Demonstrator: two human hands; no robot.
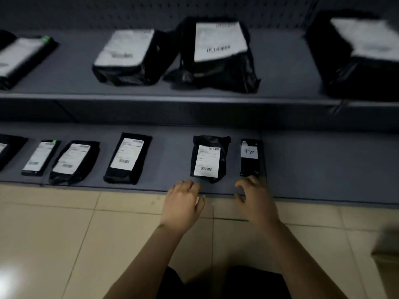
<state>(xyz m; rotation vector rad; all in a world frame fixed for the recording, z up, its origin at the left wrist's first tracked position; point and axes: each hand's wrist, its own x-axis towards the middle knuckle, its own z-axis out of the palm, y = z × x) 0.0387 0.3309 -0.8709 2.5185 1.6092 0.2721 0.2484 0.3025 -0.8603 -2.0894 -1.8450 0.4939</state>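
Note:
On the low grey shelf (323,165) lies a black plastic parcel (209,159) with a white barcode label. To its right lies a narrow black box (250,158) with a small white sticker. My left hand (183,201) hovers just in front of the parcel's near left corner, fingers loosely bent, holding nothing. Spread and empty, my right hand (255,198) sits at the shelf's front edge just below the narrow box. Neither hand plainly touches a package.
More black labelled parcels line the low shelf to the left (127,158) (73,161) (41,157). The upper shelf (194,97) carries bigger black parcels (218,55) (129,57) (358,55). Beige floor tiles (64,234) lie in front. A blurred grey object (388,244) is at right.

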